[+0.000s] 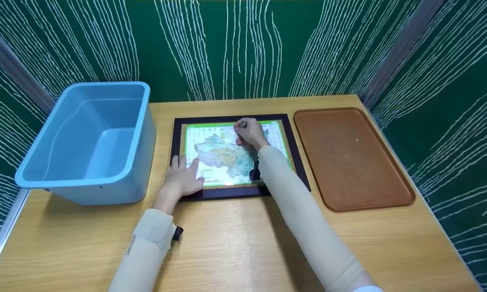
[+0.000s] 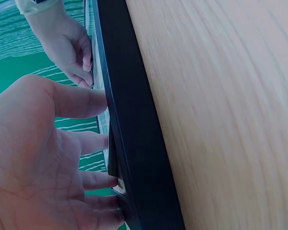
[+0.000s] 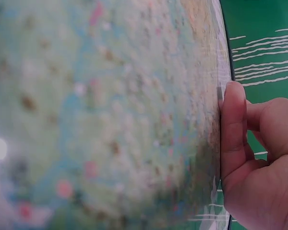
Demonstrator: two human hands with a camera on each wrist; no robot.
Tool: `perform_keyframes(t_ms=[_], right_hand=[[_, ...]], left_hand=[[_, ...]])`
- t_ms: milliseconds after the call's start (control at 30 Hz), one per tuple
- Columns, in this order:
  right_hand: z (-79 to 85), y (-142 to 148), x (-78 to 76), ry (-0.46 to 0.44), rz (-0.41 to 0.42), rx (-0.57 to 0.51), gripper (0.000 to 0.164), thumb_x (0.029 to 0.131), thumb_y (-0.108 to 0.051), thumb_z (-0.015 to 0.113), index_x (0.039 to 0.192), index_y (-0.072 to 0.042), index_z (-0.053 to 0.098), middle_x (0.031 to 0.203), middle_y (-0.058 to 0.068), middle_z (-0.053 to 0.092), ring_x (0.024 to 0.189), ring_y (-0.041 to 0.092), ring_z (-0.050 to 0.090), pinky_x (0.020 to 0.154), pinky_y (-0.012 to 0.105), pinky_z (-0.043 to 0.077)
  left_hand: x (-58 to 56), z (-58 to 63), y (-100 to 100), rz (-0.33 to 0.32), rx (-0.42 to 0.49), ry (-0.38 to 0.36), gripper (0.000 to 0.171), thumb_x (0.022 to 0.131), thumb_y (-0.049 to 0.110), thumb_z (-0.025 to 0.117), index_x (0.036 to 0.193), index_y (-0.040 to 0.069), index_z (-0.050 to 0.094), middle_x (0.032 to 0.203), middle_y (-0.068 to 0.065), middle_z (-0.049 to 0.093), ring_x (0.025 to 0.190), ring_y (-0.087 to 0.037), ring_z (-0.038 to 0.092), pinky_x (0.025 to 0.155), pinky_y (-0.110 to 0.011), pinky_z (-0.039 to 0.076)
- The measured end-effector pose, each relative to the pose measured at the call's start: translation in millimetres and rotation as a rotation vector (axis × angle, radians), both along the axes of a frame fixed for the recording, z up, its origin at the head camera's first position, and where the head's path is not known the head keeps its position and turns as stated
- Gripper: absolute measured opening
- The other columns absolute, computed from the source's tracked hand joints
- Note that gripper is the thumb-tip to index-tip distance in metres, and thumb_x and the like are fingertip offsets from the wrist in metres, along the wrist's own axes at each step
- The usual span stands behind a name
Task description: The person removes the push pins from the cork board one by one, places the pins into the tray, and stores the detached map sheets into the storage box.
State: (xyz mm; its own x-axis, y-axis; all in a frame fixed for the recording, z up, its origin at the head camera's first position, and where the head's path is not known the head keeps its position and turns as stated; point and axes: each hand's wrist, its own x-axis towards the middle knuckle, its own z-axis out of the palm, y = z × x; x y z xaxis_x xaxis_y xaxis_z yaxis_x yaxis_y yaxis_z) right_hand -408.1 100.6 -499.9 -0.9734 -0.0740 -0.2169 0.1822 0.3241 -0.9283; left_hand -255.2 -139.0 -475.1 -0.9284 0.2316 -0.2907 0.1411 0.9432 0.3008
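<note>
A map [image 1: 217,156] with a green border lies in a black frame [image 1: 223,194] on the table. My left hand [image 1: 182,178] rests with spread fingers on the frame's lower left corner; the left wrist view shows its fingertips [image 2: 98,100] touching the frame's edge. Over the upper part of the map, my right hand [image 1: 251,132] has curled fingers and pinches a small dark piece [image 1: 243,125]. Its kind cannot be made out. Seen from the right wrist, the hand [image 3: 264,158] is low at the map's surface, and the piece is mostly hidden by the fingers.
A deep blue plastic bin [image 1: 126,178] stands left of the frame. To the right lies a brown tray [image 1: 353,162] with a tiny pale speck on it. Green walls with white wavy lines [image 1: 251,48] enclose the wooden table [image 1: 227,243] at the back and sides.
</note>
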Motion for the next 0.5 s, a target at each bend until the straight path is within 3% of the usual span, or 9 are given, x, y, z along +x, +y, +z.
perform_keyframes(t_ms=[267,500], right_hand=[[3.6,11,-3.9,-0.168,-0.058,-0.241,0.021,0.104,-0.016,0.059,0.122,-0.006,0.064,0.101,0.014,0.071,0.077,0.020,0.073,0.067,0.031,0.061],[3.9,18,-0.9,-0.227,-0.081,-0.340,0.026,0.105,-0.017,0.056,0.128,-0.005,0.060,0.114,0.016,0.068,0.094,0.025,0.073,0.081,0.033,0.060]], left_hand=[[-0.1,2.5,0,0.002,0.015,-0.006,0.071,0.101,0.037,0.046,0.162,0.007,0.023,0.162,-0.035,0.007,0.149,-0.054,-0.002,0.118,-0.066,0.010],[-0.1,2.8,1,-0.007,0.007,-0.005,0.072,0.101,0.037,0.046,0.161,0.005,0.023,0.161,-0.037,0.008,0.149,-0.055,-0.001,0.118,-0.065,0.009]])
